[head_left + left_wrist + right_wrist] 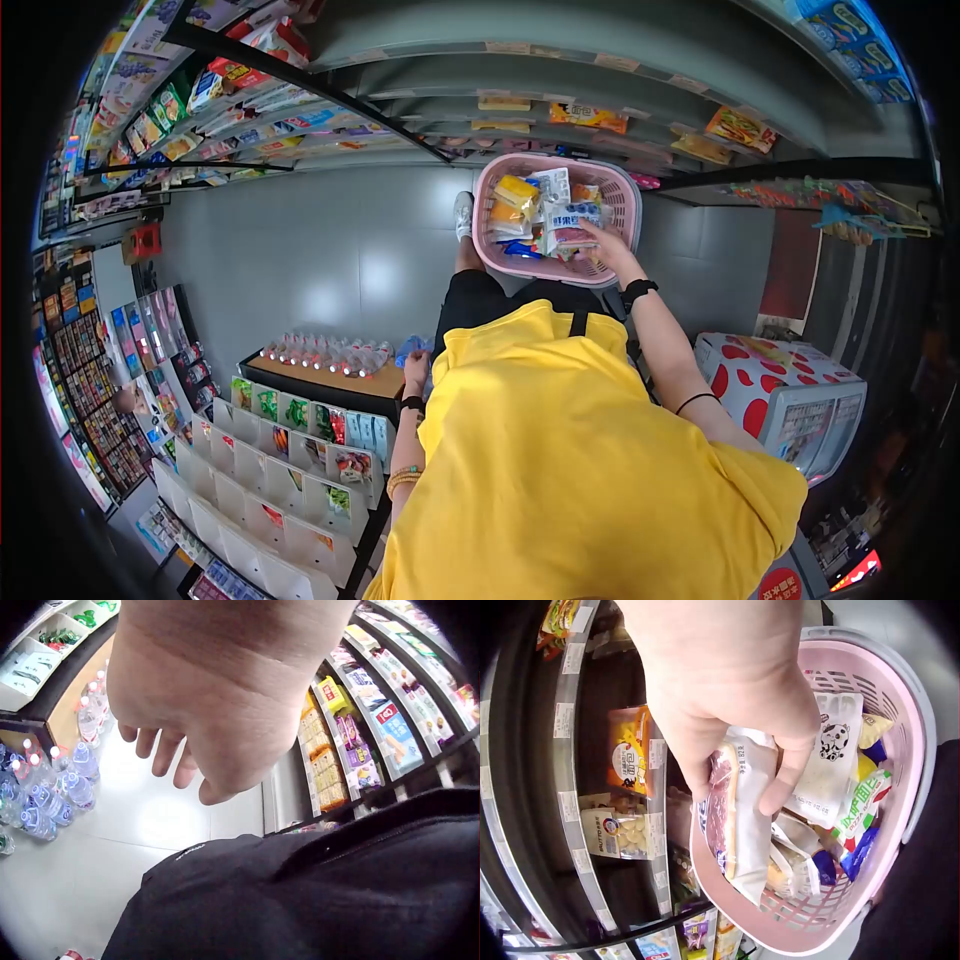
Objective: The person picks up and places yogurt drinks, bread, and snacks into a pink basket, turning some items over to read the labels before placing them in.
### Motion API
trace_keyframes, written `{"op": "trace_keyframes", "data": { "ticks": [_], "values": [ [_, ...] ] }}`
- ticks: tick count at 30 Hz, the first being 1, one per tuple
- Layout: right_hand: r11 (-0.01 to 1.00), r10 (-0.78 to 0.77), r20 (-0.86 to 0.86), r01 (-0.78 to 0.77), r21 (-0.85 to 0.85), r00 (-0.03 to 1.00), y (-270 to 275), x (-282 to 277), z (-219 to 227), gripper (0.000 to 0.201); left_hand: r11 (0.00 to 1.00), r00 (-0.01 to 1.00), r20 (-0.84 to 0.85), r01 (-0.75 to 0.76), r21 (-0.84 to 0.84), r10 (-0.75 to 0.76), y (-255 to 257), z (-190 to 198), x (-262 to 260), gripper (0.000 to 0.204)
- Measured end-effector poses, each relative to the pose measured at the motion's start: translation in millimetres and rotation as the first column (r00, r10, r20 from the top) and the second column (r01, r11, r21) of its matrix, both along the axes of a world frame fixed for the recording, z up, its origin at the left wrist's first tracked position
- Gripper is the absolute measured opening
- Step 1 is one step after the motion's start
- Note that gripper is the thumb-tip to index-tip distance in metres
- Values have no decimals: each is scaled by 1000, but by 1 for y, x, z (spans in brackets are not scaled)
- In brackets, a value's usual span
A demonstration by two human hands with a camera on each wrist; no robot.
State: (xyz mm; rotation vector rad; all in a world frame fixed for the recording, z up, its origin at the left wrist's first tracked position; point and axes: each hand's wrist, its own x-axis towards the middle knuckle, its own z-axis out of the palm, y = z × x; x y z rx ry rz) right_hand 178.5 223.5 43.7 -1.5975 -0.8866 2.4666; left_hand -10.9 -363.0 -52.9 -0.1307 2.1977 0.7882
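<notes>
Over a pink basket on the floor, the right hand grips a white packet with blue lettering. In the right wrist view the thumb and fingers of the right hand pinch that packet, whose clear side shows a sandwich-like filling. Other packets lie in the basket, among them one with a cow print and a green-lettered one. By the person's side hangs the left hand; the left wrist view shows this hand with loose fingers, holding nothing.
Shelves with a few packets stand beyond the basket. Bottles line a low stand at left, near white bins of packets. A freezer with red dots is at right. Large bottles stand on the floor.
</notes>
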Motion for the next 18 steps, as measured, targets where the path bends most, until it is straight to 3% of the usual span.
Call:
{"op": "trace_keyframes", "data": {
  "ticks": [3, 6, 9, 11, 12, 14, 18],
  "values": [
    [1000, -26, -5, 26, -9, 1000, 2, -12, -2, 58, 978, 996, 75, 63, -201, -49, 48, 83, 8, 37],
    [997, 31, 40, -34, 68, 999, 9, -27, -9, 61, 998, 999, 38, 30, -53, -28, -22, -4, 13, 39],
    [985, 78, -42, -70, 161, 996, 12, -54, 21, 60, 995, 995, 43, -87, -53, 89, -36, -31, 18, 41],
    [984, 70, -12, -67, 166, 997, 13, -69, 35, 60, 995, 995, 87, -35, -98, 44, -12, 10, 9, 41],
    [981, 60, -71, -46, 190, 996, 12, -72, 32, 64, 993, 994, 108, -7, -118, 20, 4, 34, 2, 42],
    [980, 39, 15, -41, 193, 999, 15, -83, 6, 66, 993, 996, 89, -4, -115, 15, 25, 61, -6, 41],
    [990, 45, 83, -56, 126, 996, 15, -89, -33, 65, 994, 999, 13, -33, -100, 34, 25, 58, -12, 38]
  ]
}}
